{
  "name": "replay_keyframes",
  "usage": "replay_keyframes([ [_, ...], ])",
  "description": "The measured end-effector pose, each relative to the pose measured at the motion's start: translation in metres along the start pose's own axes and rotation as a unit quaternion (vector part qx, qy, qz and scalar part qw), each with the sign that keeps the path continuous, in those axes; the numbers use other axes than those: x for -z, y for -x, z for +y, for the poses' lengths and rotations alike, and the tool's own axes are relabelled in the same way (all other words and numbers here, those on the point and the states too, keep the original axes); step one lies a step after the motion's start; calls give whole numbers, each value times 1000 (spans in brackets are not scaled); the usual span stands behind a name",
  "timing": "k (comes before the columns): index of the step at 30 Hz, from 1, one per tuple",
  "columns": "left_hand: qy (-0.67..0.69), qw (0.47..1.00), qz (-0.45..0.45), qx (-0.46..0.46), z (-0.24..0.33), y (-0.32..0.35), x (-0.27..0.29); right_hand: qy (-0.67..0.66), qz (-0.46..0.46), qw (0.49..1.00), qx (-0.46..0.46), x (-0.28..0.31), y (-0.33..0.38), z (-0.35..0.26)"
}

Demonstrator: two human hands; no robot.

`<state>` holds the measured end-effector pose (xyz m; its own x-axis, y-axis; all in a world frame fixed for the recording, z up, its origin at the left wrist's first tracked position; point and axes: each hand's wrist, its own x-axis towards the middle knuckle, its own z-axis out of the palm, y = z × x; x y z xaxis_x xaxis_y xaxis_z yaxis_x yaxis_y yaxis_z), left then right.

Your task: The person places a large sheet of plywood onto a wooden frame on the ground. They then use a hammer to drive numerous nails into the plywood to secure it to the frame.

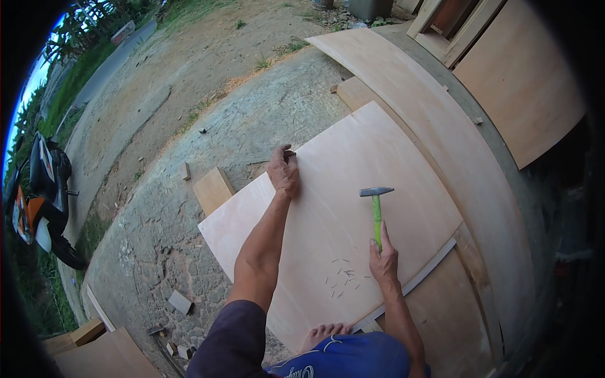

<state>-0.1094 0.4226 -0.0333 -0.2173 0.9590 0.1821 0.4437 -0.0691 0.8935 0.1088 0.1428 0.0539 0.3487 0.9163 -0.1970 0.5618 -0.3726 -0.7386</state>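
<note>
A pale plywood sheet (353,170) lies in front of me over lengths of wood. At its far left edge my left hand (285,171) rests with fingers curled and drawn together; whatever they may pinch is too small to make out. My right hand (384,259) is wrapped round the green handle of a hammer (377,213), its grey head held above the sheet. Several small nails (343,277) lie scattered on the plywood, left of my right hand. My bare foot (324,335) rests on the sheet's near end.
Wood blocks (214,190) stick out from under the sheet's left edge. A long plywood strip (428,101) runs along the right, with another panel (523,75) beyond it. Offcuts (181,302) lie on rough concrete (151,233). A motorcycle (47,201) stands far left.
</note>
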Motion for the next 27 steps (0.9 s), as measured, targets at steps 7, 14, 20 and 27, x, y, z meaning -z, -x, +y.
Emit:
replay_keyframes([
  [7, -51, 998, -10, 40, 19, 1, 0, 24, -39, 989, 137, -52, -80, -71],
  [14, -49, 998, -6, 37, 10, -1, -3, 84, -62, 977, 185, -75, -121, -112],
  [20, -55, 997, -16, 51, 21, -2, -4, 99, -64, 978, 173, -80, -131, -107],
  [27, -263, 963, 46, -36, 10, 3, -11, 116, -81, 977, 161, -77, -135, -115],
])
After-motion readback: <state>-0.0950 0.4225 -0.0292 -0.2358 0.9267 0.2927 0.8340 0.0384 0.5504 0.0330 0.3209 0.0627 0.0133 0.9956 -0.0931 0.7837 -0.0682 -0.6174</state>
